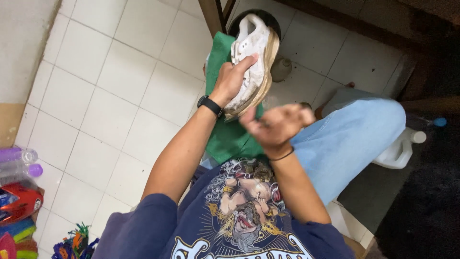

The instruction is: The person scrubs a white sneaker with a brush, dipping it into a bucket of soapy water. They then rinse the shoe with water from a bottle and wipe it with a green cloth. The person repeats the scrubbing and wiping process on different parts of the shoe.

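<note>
My left hand [232,79], a black watch on its wrist, grips a dirty white sneaker [254,52] by its side and holds it sole-edge up above a green cloth [225,139] spread over my lap. My right hand [275,125], with a thin black band at the wrist, hovers just below the sneaker's heel. It is blurred and its fingers are curled in. Whether it holds something small I cannot tell.
My knee in light blue jeans [354,129] juts to the right. A white plastic jug [400,149] stands beside it on a dark mat. A black basin [266,18] and a wooden leg [211,14] lie beyond the sneaker. Purple bottles [19,163] and a red toy [19,201] sit at left on the white tiles.
</note>
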